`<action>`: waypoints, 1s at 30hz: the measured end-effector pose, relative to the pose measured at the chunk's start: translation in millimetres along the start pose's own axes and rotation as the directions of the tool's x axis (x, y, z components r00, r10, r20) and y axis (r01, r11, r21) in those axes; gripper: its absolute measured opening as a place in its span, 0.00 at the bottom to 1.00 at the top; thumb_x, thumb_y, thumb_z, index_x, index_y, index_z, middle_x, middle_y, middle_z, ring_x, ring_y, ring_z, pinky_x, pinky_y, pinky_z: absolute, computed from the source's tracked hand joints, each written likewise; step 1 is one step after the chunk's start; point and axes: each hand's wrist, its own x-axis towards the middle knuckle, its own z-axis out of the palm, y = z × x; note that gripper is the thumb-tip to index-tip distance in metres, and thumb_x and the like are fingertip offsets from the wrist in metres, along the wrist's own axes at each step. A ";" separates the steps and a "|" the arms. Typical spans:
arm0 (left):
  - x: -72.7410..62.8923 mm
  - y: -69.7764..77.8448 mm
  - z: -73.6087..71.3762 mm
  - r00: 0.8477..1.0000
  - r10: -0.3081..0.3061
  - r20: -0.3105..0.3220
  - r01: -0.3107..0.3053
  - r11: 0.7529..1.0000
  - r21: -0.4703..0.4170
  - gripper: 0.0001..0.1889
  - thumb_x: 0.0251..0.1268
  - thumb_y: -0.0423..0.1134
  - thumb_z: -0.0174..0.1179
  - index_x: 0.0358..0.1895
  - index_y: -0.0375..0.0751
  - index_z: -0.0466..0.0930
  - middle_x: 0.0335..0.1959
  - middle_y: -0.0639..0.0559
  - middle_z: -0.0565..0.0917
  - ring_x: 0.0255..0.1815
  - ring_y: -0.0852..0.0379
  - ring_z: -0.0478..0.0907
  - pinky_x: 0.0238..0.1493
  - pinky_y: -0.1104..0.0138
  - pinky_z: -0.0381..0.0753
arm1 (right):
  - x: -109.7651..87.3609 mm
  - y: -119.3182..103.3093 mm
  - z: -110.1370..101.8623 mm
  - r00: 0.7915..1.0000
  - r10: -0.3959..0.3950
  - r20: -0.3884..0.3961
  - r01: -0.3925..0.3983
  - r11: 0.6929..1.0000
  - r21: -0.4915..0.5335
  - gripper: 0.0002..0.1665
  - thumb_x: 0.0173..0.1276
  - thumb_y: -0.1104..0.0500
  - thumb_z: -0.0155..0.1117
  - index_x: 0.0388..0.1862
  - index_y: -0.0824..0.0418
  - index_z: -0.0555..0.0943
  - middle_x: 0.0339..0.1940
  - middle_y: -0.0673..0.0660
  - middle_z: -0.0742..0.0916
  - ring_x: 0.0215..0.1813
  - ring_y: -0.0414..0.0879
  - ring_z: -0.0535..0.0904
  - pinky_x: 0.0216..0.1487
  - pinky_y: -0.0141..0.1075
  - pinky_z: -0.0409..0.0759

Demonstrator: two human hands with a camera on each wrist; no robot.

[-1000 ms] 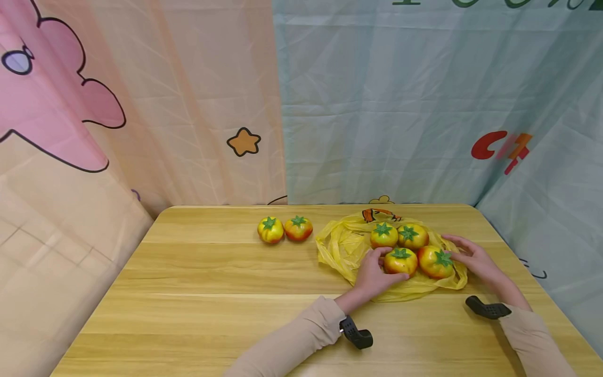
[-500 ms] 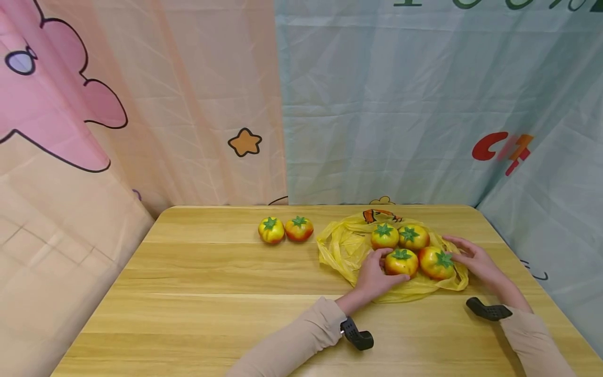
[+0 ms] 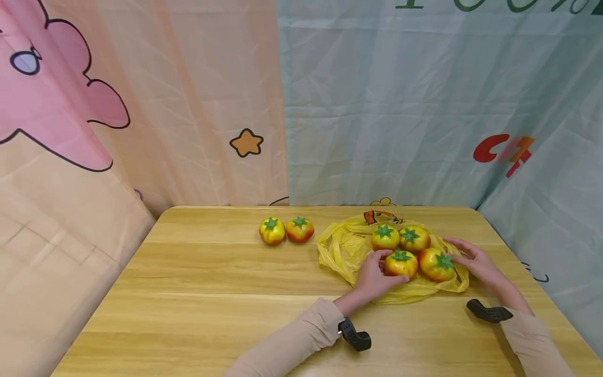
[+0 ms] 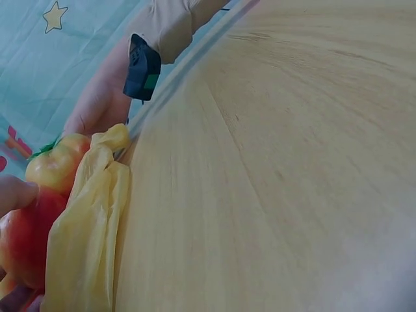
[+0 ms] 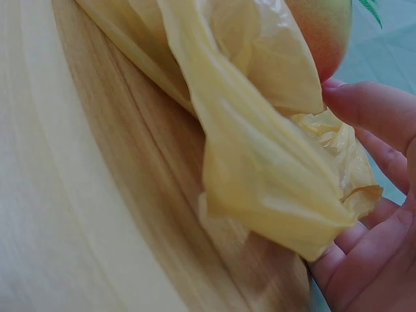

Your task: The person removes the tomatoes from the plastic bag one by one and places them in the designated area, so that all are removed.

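Four red-and-yellow tomatoes with green star-shaped tops sit together on a crumpled yellow plastic bag [image 3: 341,246]. My left hand [image 3: 377,277] grips the front left tomato [image 3: 400,264], fingers behind it and thumb in front. In the left wrist view the thumb [image 4: 16,195] lies on the red side of this tomato [image 4: 29,234]. My right hand [image 3: 478,262] is at the right of the front right tomato [image 3: 435,264]. Its thumb [image 5: 367,107] touches the tomato's side in the right wrist view, while the other fingers lie loosely behind the bag's edge [image 5: 273,162], partly hidden.
Two more tomatoes, a yellower one [image 3: 271,231] and a redder one [image 3: 300,229], stand side by side left of the bag. The wooden table [image 3: 198,293] ends at printed curtains [image 3: 367,115] at the back and right. Each wrist carries a black camera mount [image 3: 354,335].
The head view has shifted slightly. Both hands, the bag and the tomatoes keep nearly the same places.
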 end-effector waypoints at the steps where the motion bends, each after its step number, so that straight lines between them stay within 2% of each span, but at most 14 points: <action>1: 0.0 0.2 -0.5 1.000 0.001 -0.002 -0.001 1.000 -0.001 0.32 0.46 0.43 0.75 0.58 0.42 0.74 0.49 0.55 0.76 0.40 0.68 0.69 0.42 0.77 0.72 | 0.3 0.3 0.2 1.000 -0.005 -0.002 0.005 1.000 0.004 0.27 0.74 0.56 0.54 0.70 0.54 0.67 0.66 0.40 0.74 0.53 0.10 0.58 0.48 0.10 0.64; 6: -1.4 0.9 -3.1 1.000 -0.005 -0.015 0.005 1.000 -0.013 0.32 0.46 0.44 0.75 0.58 0.44 0.75 0.51 0.56 0.77 0.40 0.70 0.69 0.44 0.78 0.71 | 0.9 0.5 0.1 1.000 -0.009 -0.004 0.009 1.000 0.010 0.27 0.74 0.56 0.54 0.70 0.52 0.67 0.67 0.39 0.73 0.53 0.10 0.58 0.48 0.10 0.63; 10: -4.8 2.3 -6.5 1.000 0.005 -0.029 -0.006 1.000 -0.027 0.32 0.47 0.44 0.75 0.58 0.45 0.74 0.51 0.56 0.77 0.42 0.70 0.70 0.46 0.77 0.73 | 0.7 0.9 0.2 1.000 -0.002 0.000 0.002 1.000 0.005 0.27 0.74 0.56 0.54 0.71 0.54 0.67 0.68 0.40 0.72 0.54 0.11 0.58 0.48 0.10 0.63; 14: -9.4 3.9 -11.5 0.999 0.026 -0.040 -0.027 0.999 -0.032 0.33 0.48 0.45 0.74 0.60 0.43 0.73 0.52 0.55 0.77 0.44 0.68 0.72 0.49 0.76 0.74 | 0.0 3.2 -0.2 1.000 0.004 0.000 -0.004 1.000 0.000 0.27 0.74 0.56 0.53 0.71 0.54 0.66 0.68 0.37 0.71 0.55 0.11 0.57 0.48 0.10 0.62; 21: -16.9 5.4 -24.0 0.995 0.039 -0.087 -0.043 0.998 -0.043 0.33 0.49 0.45 0.74 0.61 0.48 0.73 0.53 0.53 0.75 0.47 0.65 0.71 0.51 0.74 0.75 | 0.2 3.6 0.4 1.000 -0.001 0.000 0.001 1.000 0.012 0.27 0.74 0.56 0.53 0.71 0.52 0.66 0.67 0.33 0.70 0.54 0.11 0.58 0.48 0.10 0.62; 30: -22.4 9.1 -41.3 0.992 0.084 -0.099 -0.088 0.995 -0.046 0.34 0.51 0.44 0.73 0.63 0.42 0.71 0.58 0.49 0.74 0.51 0.61 0.72 0.55 0.69 0.77 | 0.4 3.4 0.0 1.000 0.005 -0.003 -0.005 1.000 0.000 0.27 0.74 0.56 0.53 0.71 0.51 0.67 0.66 0.37 0.73 0.53 0.10 0.58 0.47 0.11 0.63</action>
